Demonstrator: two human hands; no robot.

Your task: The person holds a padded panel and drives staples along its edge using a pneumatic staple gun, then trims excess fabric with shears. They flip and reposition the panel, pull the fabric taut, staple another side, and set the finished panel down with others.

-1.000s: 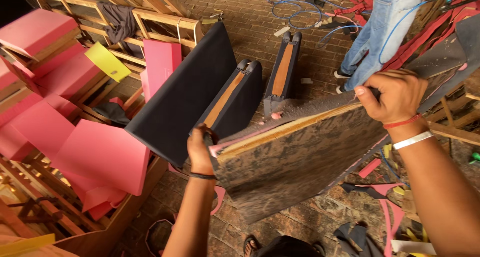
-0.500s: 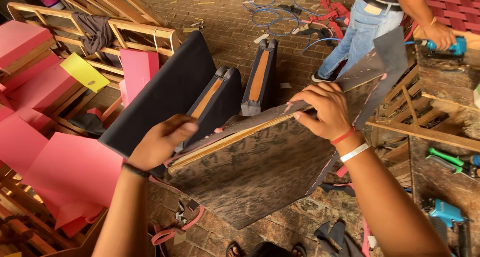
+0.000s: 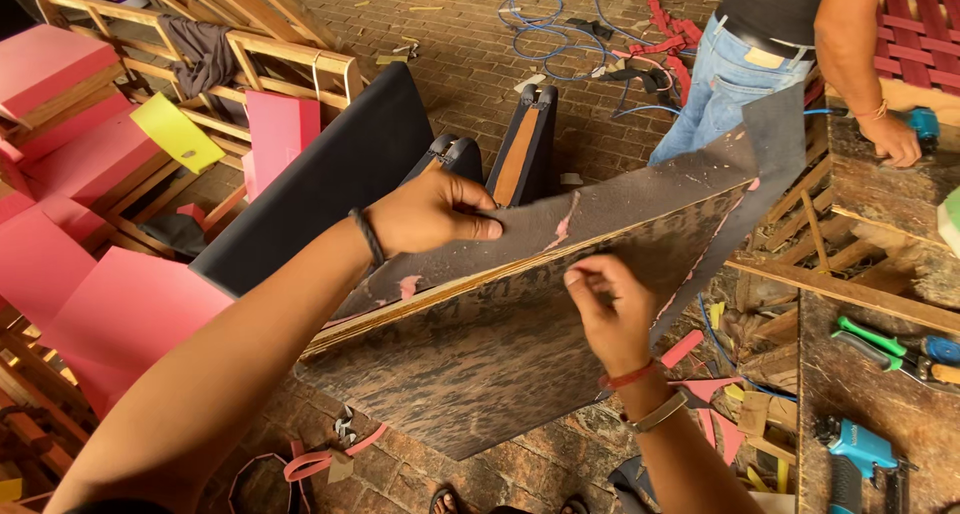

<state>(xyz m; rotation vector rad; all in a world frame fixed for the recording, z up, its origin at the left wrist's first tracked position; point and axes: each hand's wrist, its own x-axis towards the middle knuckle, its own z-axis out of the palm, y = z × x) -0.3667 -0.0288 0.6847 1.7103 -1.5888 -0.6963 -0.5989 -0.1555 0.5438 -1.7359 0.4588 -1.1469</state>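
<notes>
I hold a large flat wooden board [image 3: 480,364] tilted in front of me. Its near face is dark and mottled, and its grey top face carries bits of pink foam. My left hand [image 3: 432,214] lies on the top face near the board's upper edge, fingers pressed together on it. My right hand [image 3: 608,309] is curled at the board's pale front edge, fingertips pinching there. A loose grey sheet [image 3: 775,134] sticks up from the board's far right corner.
Black padded panels [image 3: 330,174] lean behind the board on the brick floor. Pink foam blocks [image 3: 120,304] and wooden frames [image 3: 290,54] fill the left. Another person in jeans [image 3: 725,79] stands at the right by a workbench [image 3: 880,394] with a blue power tool [image 3: 858,454].
My left hand has moved from the board's left edge to its top face. My right hand has dropped from the upper right edge to the front edge. The board now lies flatter.
</notes>
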